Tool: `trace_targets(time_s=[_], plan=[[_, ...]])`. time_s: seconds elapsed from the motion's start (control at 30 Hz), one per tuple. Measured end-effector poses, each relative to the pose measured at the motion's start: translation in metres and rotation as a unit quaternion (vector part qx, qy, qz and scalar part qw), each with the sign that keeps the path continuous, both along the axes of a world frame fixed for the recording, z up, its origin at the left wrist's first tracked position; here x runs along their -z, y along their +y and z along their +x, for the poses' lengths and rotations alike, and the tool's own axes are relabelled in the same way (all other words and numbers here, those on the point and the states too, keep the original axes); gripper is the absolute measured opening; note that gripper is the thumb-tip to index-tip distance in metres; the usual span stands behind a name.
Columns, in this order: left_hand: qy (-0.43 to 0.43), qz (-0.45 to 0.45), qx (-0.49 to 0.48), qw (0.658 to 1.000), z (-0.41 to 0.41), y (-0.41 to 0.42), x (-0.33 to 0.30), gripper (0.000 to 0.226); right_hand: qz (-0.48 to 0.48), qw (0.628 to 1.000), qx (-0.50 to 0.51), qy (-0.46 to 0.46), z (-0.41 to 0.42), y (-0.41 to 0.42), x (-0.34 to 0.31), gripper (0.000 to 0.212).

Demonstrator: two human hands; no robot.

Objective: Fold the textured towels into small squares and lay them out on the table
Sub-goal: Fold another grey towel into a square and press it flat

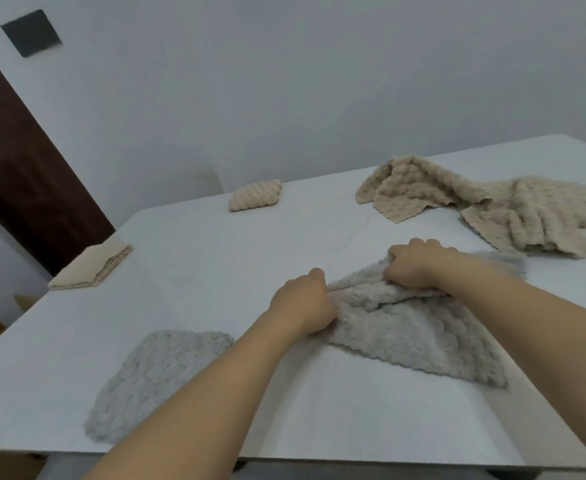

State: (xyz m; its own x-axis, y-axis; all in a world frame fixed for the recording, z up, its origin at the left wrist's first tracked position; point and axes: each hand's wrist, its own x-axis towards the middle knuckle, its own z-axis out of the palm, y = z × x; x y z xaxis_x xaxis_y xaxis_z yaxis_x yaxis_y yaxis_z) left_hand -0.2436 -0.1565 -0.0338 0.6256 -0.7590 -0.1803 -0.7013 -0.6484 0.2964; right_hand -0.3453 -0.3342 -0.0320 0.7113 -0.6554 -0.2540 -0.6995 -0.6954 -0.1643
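Observation:
A grey textured towel (419, 337) lies partly folded on the white table (215, 258), right of centre. My left hand (302, 303) grips its left edge with curled fingers. My right hand (416, 268) grips a bunched fold at its upper edge. A folded grey square towel (153, 379) lies at the front left, partly under my left forearm. Two folded beige squares sit further off, one (255, 195) at the back edge and one (92, 266) at the left edge. Loose beige towels (485, 206) lie crumpled at the back right.
The table's front edge runs just below my forearms. A dark brown door (25, 174) stands at the left beyond the table, and a pale wall runs behind it. Bare table surface shows between the folded towels.

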Motion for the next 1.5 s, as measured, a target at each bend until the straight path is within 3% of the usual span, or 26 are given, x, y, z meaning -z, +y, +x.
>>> trace_targets(time_s=[0.1, 0.2, 0.27, 0.33, 0.43, 0.5, 0.57, 0.67, 0.73, 0.8, 0.87, 0.93, 1.0, 1.07, 1.1, 1.17, 1.4, 1.5], plan=[[0.020, 0.005, -0.044, 0.999, 0.010, 0.015, -0.006, 0.028, -0.019, 0.998, -0.054, 0.038, 0.006, 0.006, -0.009, 0.034], [0.044, 0.004, -0.051, 0.998, 0.018, 0.023, -0.017, 0.024, -0.042, 0.989, -0.140, -0.020, 0.016, 0.016, -0.012, 0.005], [0.036, -0.023, -0.051, 0.998, 0.023, 0.029, -0.029, 0.007, 0.025, 0.983, -0.145, -0.114, 0.022, 0.022, -0.018, 0.023], [0.027, -0.064, -0.071, 0.995, 0.030, 0.037, -0.043, 0.008, 0.041, 0.968, -0.121, -0.215, 0.027, 0.023, -0.028, 0.021], [-0.008, -0.158, -0.102, 0.982, 0.042, 0.050, -0.066, 0.016, -0.025, 0.941, -0.096, -0.323, 0.032, 0.026, -0.051, 0.011], [-0.125, -0.170, -0.085, 0.974, 0.054, 0.055, -0.086, 0.014, -0.105, 0.919, -0.092, -0.370, 0.036, 0.027, -0.067, 0.017], [-0.282, -0.157, -0.030, 0.946, 0.068, 0.056, -0.111, 0.009, -0.187, 0.883, -0.095, -0.420, 0.040, 0.030, -0.088, 0.017], [-0.458, -0.221, 0.051, 0.859, 0.083, 0.060, -0.159, 0.006, -0.250, 0.810, -0.078, -0.525, 0.044, 0.037, -0.130, 0.020], [-0.545, -0.269, 0.079, 0.790, 0.085, 0.067, -0.181, 0.009, -0.240, 0.749, -0.074, -0.613, 0.043, 0.041, -0.152, 0.027], [-0.590, -0.249, 0.117, 0.759, 0.084, 0.073, -0.182, 0.010, -0.257, 0.707, -0.092, -0.652, 0.041, 0.042, -0.155, 0.031], [-0.572, -0.189, 0.160, 0.782, 0.078, 0.078, -0.163, 0.012, -0.256, 0.733, -0.111, -0.620, 0.036, 0.047, -0.140, 0.024], [-0.473, -0.141, 0.175, 0.852, 0.063, 0.081, -0.133, 0.012, -0.188, 0.832, -0.114, -0.510, 0.029, 0.050, -0.114, 0.012], [-0.316, -0.058, 0.157, 0.934, 0.044, 0.083, -0.096, 0.007, -0.108, 0.947, -0.110, -0.282, 0.021, 0.050, -0.081, 0.007], [-0.139, 0.047, 0.150, 0.978, 0.027, 0.082, -0.058, 0.010, -0.037, 0.990, -0.113, -0.081, 0.012, 0.045, -0.052, 0.011], [-0.089, 0.074, 0.159, 0.980, 0.020, 0.081, -0.042, 0.009, -0.018, 0.994, -0.110, -0.020, 0.007, 0.044, -0.041, 0.017], [-0.060, 0.096, 0.174, 0.978, 0.010, 0.079, -0.023, 0.010, -0.003, 0.995, -0.099, 0.012, -0.001, 0.040, -0.032, 0.023], [0.017, 0.141, 0.128, 0.982, 0.000, 0.078, -0.049, 0.011, 0.097, 0.992, -0.076, -0.009, -0.002, 0.040, -0.052, 0.013], [0.071, 0.156, 0.102, 0.980, 0.011, 0.077, -0.061, 0.005, 0.107, 0.991, -0.058, -0.064, 0.004, 0.032, -0.053, 0.016]])
